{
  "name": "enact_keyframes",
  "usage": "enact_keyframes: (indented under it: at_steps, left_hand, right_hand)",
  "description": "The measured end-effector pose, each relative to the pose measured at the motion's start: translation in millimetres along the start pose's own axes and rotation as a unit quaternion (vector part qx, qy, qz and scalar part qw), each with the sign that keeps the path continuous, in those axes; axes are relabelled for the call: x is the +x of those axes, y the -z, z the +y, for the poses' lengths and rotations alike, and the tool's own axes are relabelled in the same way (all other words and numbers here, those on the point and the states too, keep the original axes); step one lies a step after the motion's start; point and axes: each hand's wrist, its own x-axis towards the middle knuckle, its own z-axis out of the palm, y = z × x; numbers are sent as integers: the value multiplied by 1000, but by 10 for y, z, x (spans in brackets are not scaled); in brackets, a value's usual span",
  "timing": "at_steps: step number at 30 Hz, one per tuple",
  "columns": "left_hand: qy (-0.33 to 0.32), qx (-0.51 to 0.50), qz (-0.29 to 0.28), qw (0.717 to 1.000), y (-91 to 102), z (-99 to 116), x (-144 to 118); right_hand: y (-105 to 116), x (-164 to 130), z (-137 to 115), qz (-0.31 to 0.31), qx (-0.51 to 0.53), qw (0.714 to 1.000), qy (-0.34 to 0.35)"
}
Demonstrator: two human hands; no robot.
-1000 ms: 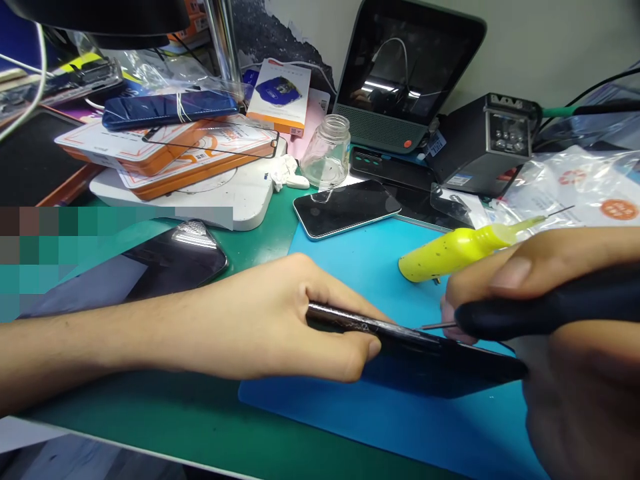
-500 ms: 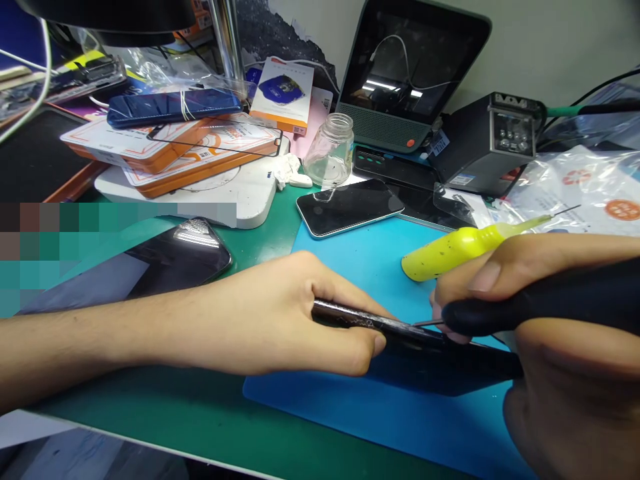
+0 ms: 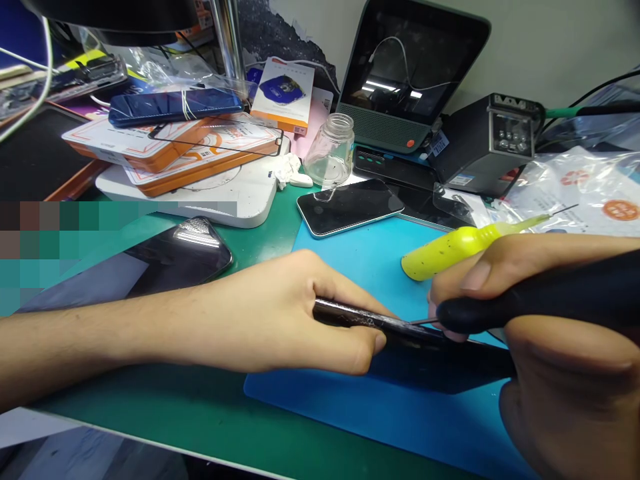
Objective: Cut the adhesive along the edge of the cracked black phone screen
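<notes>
My left hand point(image 3: 325, 320) is closed around one end of a dark phone point(image 3: 425, 363), thumb on the near face and fingers over the far side. The phone is tilted up, so its long, scuffed edge shows. In my right hand point(image 3: 560, 373) is a black-handled tool point(image 3: 505, 307) with a thin metal shaft. Its tip meets the phone's upper edge, just right of my left fingers. The phone's right end is hidden behind my right hand. Under both hands lies a blue mat point(image 3: 325, 407). A yellow bottle with a needle tip point(image 3: 450, 250) lies just behind my right hand.
Another phone point(image 3: 350, 208) lies face up at the mat's back, beside a glass jar point(image 3: 330, 150). A dark phone point(image 3: 185, 257) rests left of my forearm. Orange-and-white boxes point(image 3: 200, 157) are stacked at back left. A tablet-like display point(image 3: 410, 73) and black box point(image 3: 485, 143) stand behind.
My right hand and the tool have shifted slightly left along the phone's edge. My left hand and the phone are almost unmoved.
</notes>
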Motion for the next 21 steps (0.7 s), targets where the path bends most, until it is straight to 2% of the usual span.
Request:
enact_keyframes:
  at_steps: [5, 11, 21]
  left_hand:
    - [2, -5, -1, 1000, -5, -17, -2]
    - [-29, -9, -8, 1000, 27, -102, 16]
    - [-26, 2, -4, 1000, 25, -129, 12]
  right_hand:
    - [-13, -2, 22, -3, 2, 1000, 1]
    - [-34, 38, 41, -10, 8, 1000, 0]
    - [-60, 72, -9, -15, 14, 1000, 1]
